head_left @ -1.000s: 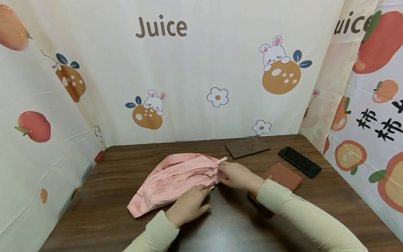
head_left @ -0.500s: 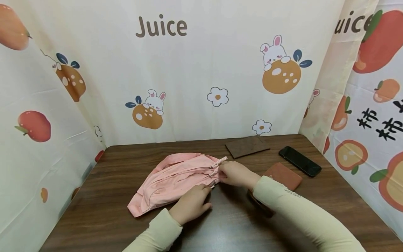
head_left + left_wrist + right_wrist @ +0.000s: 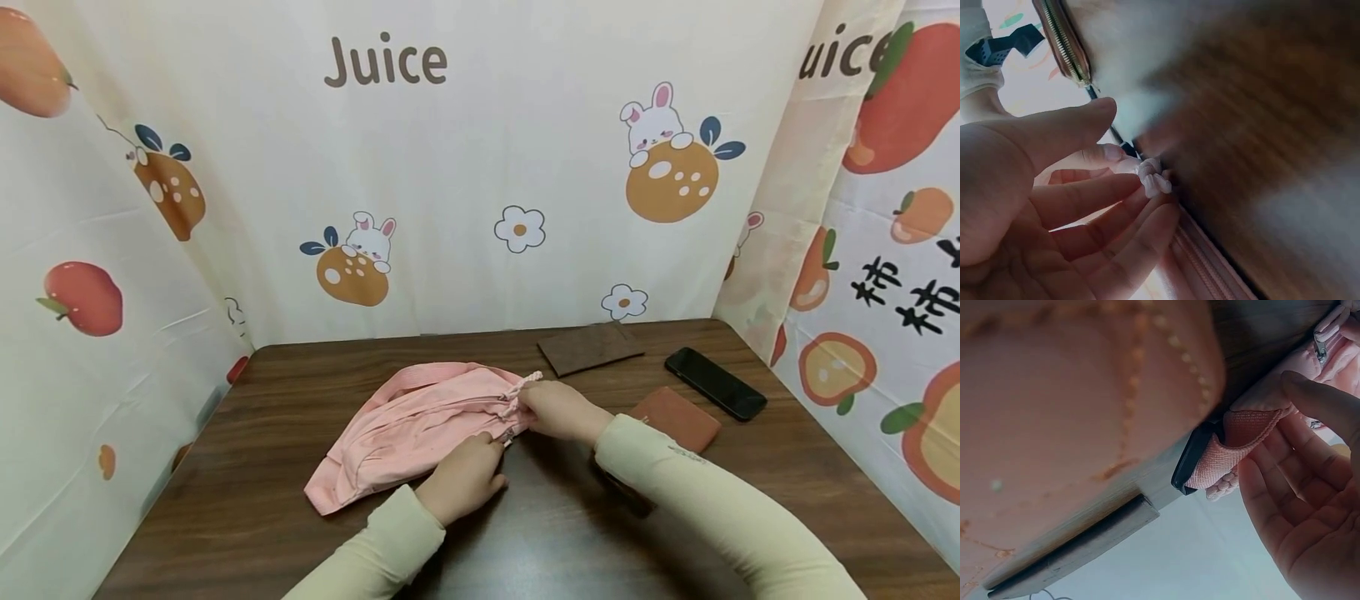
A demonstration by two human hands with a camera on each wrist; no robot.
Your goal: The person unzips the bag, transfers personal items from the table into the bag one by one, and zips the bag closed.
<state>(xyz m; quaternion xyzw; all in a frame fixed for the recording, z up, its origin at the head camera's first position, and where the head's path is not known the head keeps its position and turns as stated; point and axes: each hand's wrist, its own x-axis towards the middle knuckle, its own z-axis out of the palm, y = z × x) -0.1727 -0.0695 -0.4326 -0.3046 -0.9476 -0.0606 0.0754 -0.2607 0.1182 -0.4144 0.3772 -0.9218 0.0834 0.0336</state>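
Note:
A pink waist bag (image 3: 408, 437) lies flat on the table, its zippers and braided cords at the right end. My right hand (image 3: 558, 408) holds that end, thumb on the fabric and fingers beneath. In the right wrist view, a pink webbing strap (image 3: 1235, 434) with a black buckle (image 3: 1194, 456) shows beside the fingers. My left hand (image 3: 463, 479) rests at the bag's lower edge near a zipper. Its fingers touch the bag beside a knotted white cord (image 3: 1154, 178), while the thumb stands apart.
Right of the bag lies a reddish-brown leather case (image 3: 675, 418), with a black phone (image 3: 716, 383) behind it. A dark brown flat piece (image 3: 588, 348) lies at the back. A brown pouch with a gold zipper (image 3: 1063, 44) sits partly under the right forearm.
My left hand has shifted slightly up and right along the bag's edge. The right forearm has drawn slightly left, while its hand stays at the bag's end.

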